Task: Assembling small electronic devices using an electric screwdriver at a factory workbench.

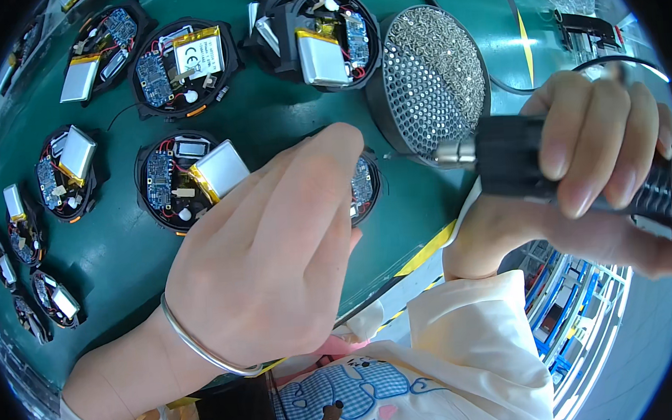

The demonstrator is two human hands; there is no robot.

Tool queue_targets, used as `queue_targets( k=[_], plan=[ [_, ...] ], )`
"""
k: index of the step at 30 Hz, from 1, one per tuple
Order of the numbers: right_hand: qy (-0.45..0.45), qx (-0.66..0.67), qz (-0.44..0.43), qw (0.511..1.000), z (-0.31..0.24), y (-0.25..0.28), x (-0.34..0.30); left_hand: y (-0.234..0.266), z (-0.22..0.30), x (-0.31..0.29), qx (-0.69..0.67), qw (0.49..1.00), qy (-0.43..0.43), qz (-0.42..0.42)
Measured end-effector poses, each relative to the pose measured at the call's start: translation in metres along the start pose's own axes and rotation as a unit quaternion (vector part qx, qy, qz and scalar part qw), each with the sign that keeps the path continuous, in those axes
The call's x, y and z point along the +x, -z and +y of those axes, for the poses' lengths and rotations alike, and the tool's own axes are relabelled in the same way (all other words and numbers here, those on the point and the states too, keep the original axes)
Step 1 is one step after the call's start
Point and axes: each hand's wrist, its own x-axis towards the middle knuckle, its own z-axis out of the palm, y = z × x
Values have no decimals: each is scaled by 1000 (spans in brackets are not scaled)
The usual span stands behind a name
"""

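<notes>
My right hand point(601, 136) is wrapped round a black electric screwdriver point(511, 158), held sideways at the right with its silver tip pointing left, near the rim of the screw tray. My left hand point(265, 253), with a silver bangle at the wrist, is bent over a round black device housing point(363, 189). Most of that housing is covered; part of a blue circuit board shows past the knuckles. The left fingers curl down and their tips are hidden, so what they grip cannot be made out. Beside this hand lies another open housing point(159, 178) with a silver battery point(222, 169).
A round black tray point(420, 78) with a perforated plate holds many small screws. Several more open housings with boards and batteries point(319, 57) stand along the back and left of the green mat point(115, 254). Yellow-black tape point(431, 249) marks the front edge. Blue-white racks point(573, 311) stand beyond.
</notes>
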Motion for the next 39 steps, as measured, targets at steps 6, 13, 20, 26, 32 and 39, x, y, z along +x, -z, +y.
queue_targets(
  k=[6,13,20,26,32,39],
  plan=[
    [-2,3,-9,1000,5,-9,0,-7,-4,-1,-12,1000,-5,25],
    [-1,5,-27,1000,13,-19,2,-8,-3,-1,-44,998,40,29],
    [-6,7,-50,999,14,-33,6,-3,0,0,-105,990,93,22],
    [-10,31,-64,997,15,-40,10,-4,-2,-1,-108,989,104,22],
    [-13,102,-6,995,22,-21,7,2,-5,7,-19,1000,11,-9],
    [3,1,71,997,11,36,8,9,-7,2,-67,997,42,-21]
  ],
)
